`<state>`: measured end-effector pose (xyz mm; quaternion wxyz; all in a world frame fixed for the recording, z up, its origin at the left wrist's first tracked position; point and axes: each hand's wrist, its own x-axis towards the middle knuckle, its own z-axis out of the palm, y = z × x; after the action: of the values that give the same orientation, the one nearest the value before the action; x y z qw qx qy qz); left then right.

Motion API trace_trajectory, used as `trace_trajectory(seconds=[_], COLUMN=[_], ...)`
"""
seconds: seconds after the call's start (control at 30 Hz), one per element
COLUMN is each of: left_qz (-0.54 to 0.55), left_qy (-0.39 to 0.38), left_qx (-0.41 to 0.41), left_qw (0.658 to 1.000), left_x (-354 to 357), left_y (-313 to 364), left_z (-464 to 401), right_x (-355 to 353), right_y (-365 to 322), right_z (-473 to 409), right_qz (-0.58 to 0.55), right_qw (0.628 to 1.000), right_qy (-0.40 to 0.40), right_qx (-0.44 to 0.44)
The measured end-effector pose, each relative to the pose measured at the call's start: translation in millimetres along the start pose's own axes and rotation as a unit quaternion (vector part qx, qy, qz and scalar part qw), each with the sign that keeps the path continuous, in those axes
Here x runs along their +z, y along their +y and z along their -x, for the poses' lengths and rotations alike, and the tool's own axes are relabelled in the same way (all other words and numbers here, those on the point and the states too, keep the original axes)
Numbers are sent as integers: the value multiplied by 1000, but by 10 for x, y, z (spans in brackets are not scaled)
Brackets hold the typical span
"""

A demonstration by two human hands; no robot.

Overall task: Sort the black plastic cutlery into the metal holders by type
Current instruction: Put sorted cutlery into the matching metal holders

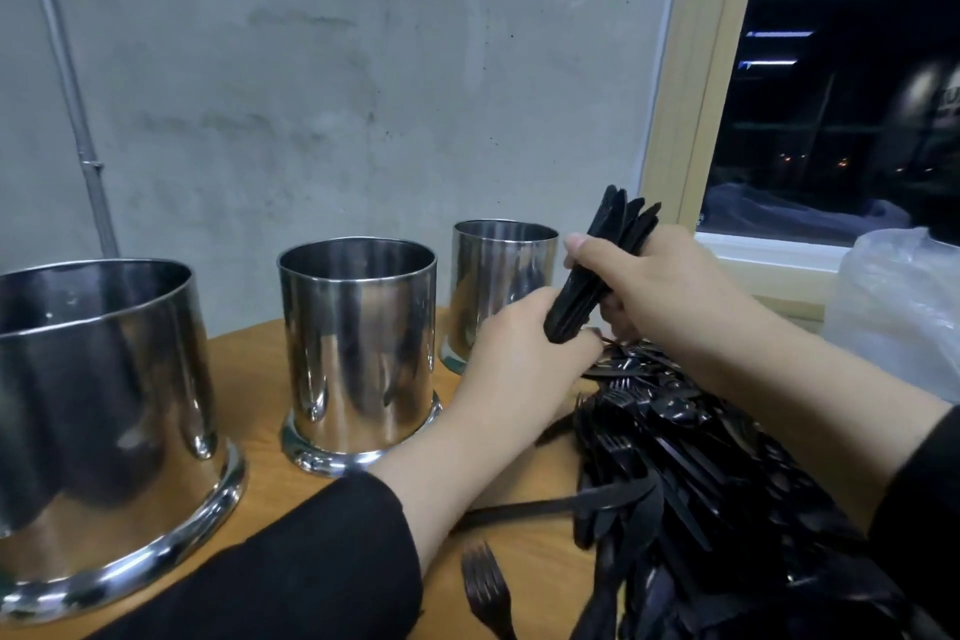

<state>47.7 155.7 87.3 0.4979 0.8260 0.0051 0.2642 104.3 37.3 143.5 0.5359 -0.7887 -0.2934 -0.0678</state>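
Beside three holders, both hands grip a cutlery bundle above the pile.

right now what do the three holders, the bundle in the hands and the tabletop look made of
Holders: polished metal, probably stainless steel, given the mirror-like reflections.
Bundle of cutlery, gripped by both the left hand and the right hand: matte black plastic, by its look.
Tabletop: light wood or wood-look laminate; faint grain, smooth finish.

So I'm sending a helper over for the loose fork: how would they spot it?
On the wooden table, look at the near edge, left of the big heap of black cutlery. The lone fork lies there apart from the heap, tines pointing away, just right of the person's black left sleeve.
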Motion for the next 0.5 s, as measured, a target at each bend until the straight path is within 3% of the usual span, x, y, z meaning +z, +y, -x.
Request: trace_trajectory(seconds=[0.27, 0.4, 0.5], left_qz=[-34, -74, -93], left_qy=[140, 132, 125], left_qx=[74, 96, 100], left_qw=[987, 984, 983], left_x=[-57, -61, -81], left_y=[-342, -380, -406], left_z=[-51, -58, -80], right_x=[-22, 146, 373], right_y=[-246, -256, -139], right_z=[-912, -1352, -1582], right_qz=[36, 101, 155], right_qw=[985, 979, 978], right_qy=[132, 159, 132], right_qx=[-102, -81, -46])
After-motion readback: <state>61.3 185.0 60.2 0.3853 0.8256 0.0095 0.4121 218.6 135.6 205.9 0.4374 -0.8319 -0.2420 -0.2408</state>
